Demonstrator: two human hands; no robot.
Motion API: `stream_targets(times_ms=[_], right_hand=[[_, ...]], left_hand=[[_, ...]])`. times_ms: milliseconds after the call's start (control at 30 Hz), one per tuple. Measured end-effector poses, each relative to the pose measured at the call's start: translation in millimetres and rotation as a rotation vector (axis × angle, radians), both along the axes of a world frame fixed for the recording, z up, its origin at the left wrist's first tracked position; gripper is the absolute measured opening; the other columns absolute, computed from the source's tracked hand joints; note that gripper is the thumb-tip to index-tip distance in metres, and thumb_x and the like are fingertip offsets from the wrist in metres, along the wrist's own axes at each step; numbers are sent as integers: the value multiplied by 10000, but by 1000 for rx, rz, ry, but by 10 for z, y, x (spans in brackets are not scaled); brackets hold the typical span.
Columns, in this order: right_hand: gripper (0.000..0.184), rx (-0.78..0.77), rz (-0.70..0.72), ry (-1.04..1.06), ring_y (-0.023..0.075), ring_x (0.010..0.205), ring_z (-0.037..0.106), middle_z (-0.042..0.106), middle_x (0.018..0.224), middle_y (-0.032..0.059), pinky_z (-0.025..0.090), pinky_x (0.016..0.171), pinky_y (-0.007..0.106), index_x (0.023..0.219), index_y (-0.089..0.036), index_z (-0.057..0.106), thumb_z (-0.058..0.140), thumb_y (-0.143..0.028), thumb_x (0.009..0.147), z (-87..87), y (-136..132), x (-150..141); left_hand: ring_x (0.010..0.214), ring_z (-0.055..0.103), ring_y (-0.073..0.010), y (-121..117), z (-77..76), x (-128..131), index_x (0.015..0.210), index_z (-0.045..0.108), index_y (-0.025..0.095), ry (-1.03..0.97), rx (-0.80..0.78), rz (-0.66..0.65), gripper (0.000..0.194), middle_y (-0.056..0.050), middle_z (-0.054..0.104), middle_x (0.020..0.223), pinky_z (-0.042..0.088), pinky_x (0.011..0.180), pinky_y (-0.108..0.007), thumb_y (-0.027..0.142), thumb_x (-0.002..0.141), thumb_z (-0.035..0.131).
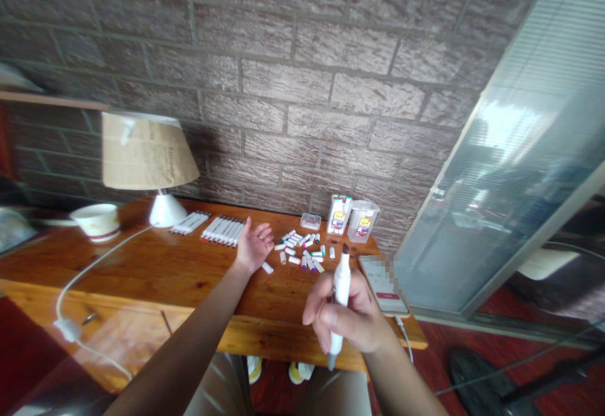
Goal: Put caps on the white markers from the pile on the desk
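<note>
In my right hand (347,315) is a white marker (341,290), held upright with its dark brown tip bare at the top and a grey end below. Over the table my left hand (255,246) is turned palm up with its fingers spread, holding nothing. Just left of it lies a row of white markers (222,230) side by side. A smaller row of markers (190,222) lies nearer the lamp. To the right of my left hand is a loose spread of white caps (293,260) with coloured ends.
A lamp (163,208) and a paper bowl (101,220) stand on the wooden table (142,271) at left. Two clear plastic containers (363,220) and a small clear box (311,221) stand near the brick wall. A tablet (385,283) with a cable lies at the right edge.
</note>
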State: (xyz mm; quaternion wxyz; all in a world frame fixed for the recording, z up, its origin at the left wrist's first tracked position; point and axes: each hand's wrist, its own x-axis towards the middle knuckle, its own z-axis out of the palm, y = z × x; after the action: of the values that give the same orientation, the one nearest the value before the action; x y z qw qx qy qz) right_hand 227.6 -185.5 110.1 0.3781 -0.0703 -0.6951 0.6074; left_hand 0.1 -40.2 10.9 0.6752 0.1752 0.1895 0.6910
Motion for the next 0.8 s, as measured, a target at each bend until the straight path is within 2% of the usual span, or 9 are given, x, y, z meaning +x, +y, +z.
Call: stream_targets(times_ms=[133, 233, 367, 433, 533, 700, 800], right_hand=[[292, -4, 24, 33, 72, 395, 524, 626, 524, 6, 381, 363, 158, 817, -129, 742, 775, -416, 775, 22, 14, -6], [296, -18, -28, 53, 67, 404, 533, 646, 543, 11, 381, 365, 153, 745, -132, 726, 837, -403, 700, 26, 21, -32], [315, -120, -60, 102, 21, 306, 434, 696, 592, 27, 276, 282, 122, 697, -134, 638, 802, -398, 750, -15, 51, -79], [338, -178, -63, 108, 24, 282, 431, 712, 612, 34, 262, 255, 115, 715, -140, 592, 776, -417, 779, -36, 77, -91], [347, -240, -48, 93, 47, 311, 503, 728, 658, 31, 338, 266, 115, 799, -144, 580, 797, -413, 760, -23, 107, -75], [408, -284, 13, 18, 100, 482, 660, 750, 890, 65, 444, 323, 129, 1133, -163, 587, 730, -403, 836, 81, 83, 14], [419, -219, -1, 48, 81, 430, 617, 729, 804, 49, 423, 321, 121, 1196, -160, 584, 670, -429, 886, 87, 74, 58]], left_hand=[[545, 547, -117, -1, 3, 0, 817, 658, 166, 5, -3, 0, 420, -31, 636, 684, 433, 494, -240, 562, 902, 546], [546, 548, -117, -7, 10, 3, 820, 657, 165, 3, -10, 1, 423, -34, 639, 688, 434, 499, -240, 560, 910, 533], [540, 546, -115, -16, 21, 8, 815, 657, 162, -6, -17, -3, 439, -36, 638, 680, 434, 504, -239, 549, 937, 489], [540, 549, -116, -20, 23, 10, 814, 659, 158, -4, -14, -4, 438, -35, 635, 672, 434, 502, -236, 550, 931, 502], [547, 559, -116, -25, 25, 11, 818, 661, 150, -3, -10, -2, 438, -36, 636, 673, 438, 500, -232, 553, 920, 524], [542, 550, -116, -27, 25, 14, 812, 652, 161, -6, -1, 3, 410, -33, 627, 669, 431, 482, -233, 552, 899, 560], [540, 547, -114, -22, 21, 14, 817, 648, 160, -9, -5, 5, 410, -32, 631, 681, 429, 478, -234, 551, 901, 555]])
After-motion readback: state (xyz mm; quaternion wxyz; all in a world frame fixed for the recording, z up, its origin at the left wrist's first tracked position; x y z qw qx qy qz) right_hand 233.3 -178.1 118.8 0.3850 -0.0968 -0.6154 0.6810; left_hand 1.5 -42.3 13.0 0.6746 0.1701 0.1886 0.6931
